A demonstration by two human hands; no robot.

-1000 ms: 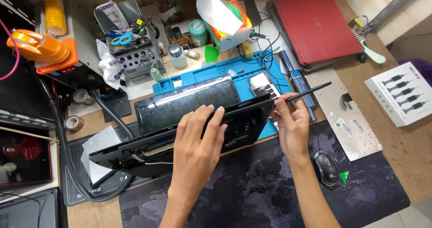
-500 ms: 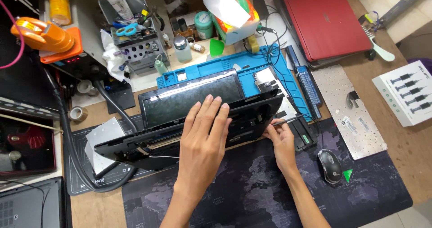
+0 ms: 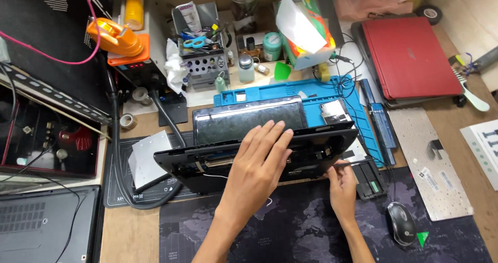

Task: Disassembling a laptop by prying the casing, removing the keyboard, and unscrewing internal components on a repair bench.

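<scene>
1. Fingers of the left hand [image 3: 258, 162] lie spread and flat on the black laptop base [image 3: 259, 156] at the middle of the frame, pressing on it without gripping. Fingers of the right hand [image 3: 340, 182] are pinched on a thin dark tool [image 3: 348, 164] at the base's lower right corner.
2. Hidden or unclear: the tool's tip disappears under the edge of the base, and the left palm covers the middle of the opened underside. The glossy lid [image 3: 249, 120] behind the base shows only its upper part. Both forearms are cut off at the bottom edge of the frame.
3. Around it: the base rests partly on a blue work mat [image 3: 358, 107] and partly on a dark desk mat [image 3: 290, 232] on the bench [image 3: 124, 237]. A black battery pack [image 3: 369, 179] lies just beside the right hand, and a black mouse [image 3: 402, 222] sits further to the lower right. A loose grey keyboard [image 3: 428, 164] lies at right, a red laptop [image 3: 407, 58] at upper right, a tool caddy [image 3: 205, 60] at upper centre and an orange device [image 3: 116, 37] at upper left. A black hose [image 3: 116, 154] curves past the base's left end.
4. Against half a second ago, the left hand has stayed flat on the base, while the right hand sits slightly lower at the same corner.
</scene>
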